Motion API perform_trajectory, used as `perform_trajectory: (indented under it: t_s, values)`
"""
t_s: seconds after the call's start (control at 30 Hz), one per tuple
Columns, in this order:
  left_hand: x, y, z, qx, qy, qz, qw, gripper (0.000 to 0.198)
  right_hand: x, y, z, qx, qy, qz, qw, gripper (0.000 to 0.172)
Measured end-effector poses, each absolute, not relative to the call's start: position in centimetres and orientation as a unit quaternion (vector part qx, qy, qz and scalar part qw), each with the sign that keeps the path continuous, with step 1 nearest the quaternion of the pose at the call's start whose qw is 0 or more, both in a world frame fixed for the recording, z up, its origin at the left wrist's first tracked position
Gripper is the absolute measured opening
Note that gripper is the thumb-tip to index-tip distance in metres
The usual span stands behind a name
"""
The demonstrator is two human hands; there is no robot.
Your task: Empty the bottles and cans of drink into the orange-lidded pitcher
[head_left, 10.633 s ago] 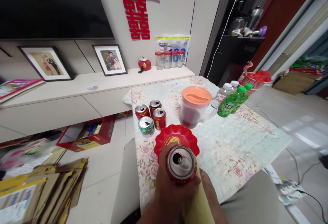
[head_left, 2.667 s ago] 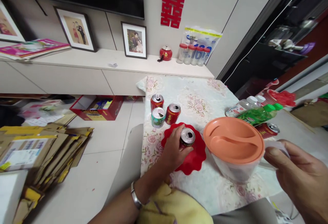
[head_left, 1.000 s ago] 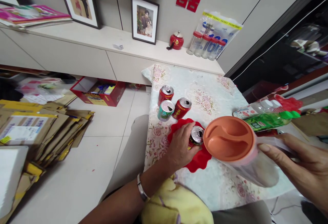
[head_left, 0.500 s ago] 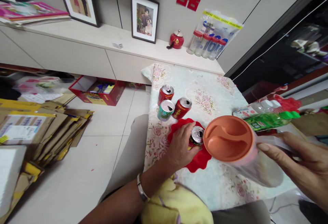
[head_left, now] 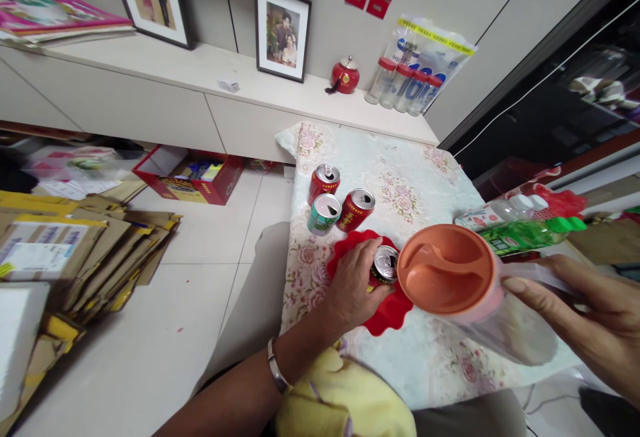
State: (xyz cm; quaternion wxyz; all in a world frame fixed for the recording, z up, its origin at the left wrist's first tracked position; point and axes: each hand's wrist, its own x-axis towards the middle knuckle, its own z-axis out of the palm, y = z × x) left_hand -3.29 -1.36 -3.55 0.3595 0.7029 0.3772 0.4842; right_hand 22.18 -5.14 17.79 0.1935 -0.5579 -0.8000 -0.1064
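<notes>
My left hand (head_left: pixel 354 285) is closed around an opened drink can (head_left: pixel 385 264), which stands over a red scalloped tray (head_left: pixel 385 317). In my right hand (head_left: pixel 580 317) is the handle of a clear plastic pitcher (head_left: pixel 525 330) with an orange lid (head_left: pixel 447 269). The pitcher is tilted towards the can, its lid edge right beside the can's top; whether they touch I cannot tell. Just beyond the tray stand two red cans, one at the back (head_left: pixel 325 184) and one nearer (head_left: pixel 357 210), and a green can (head_left: pixel 325 214), all opened.
A flowered cloth covers the table (head_left: pixel 400 157). Green-capped bottles (head_left: pixel 525 234) lie at its right edge. Glass jars with red lids (head_left: pixel 403 87) and a red pot (head_left: pixel 345 77) stand on the shelf behind. Flattened cardboard (head_left: pixel 125 244) and a red box (head_left: pixel 200 180) are on the floor.
Both hands, the can and the pitcher keep almost the same places. Only a slight shift of the view shows.
</notes>
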Motion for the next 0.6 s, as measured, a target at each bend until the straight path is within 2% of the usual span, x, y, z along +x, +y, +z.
perform_trajectory:
  t_s: [0.27, 0.6]
  values:
    - [-3.31, -1.31, -3.50, 0.703, 0.380, 0.480, 0.362, 0.082, 22.20, -5.08, 18.09, -0.518, -0.827, -0.118, 0.183, 0.030]
    - [-3.20, -1.36, -3.37, 0.700, 0.393, 0.470, 0.367, 0.083, 22.53, -4.92, 17.95, -0.518, -0.828, -0.110, 0.187, 0.026]
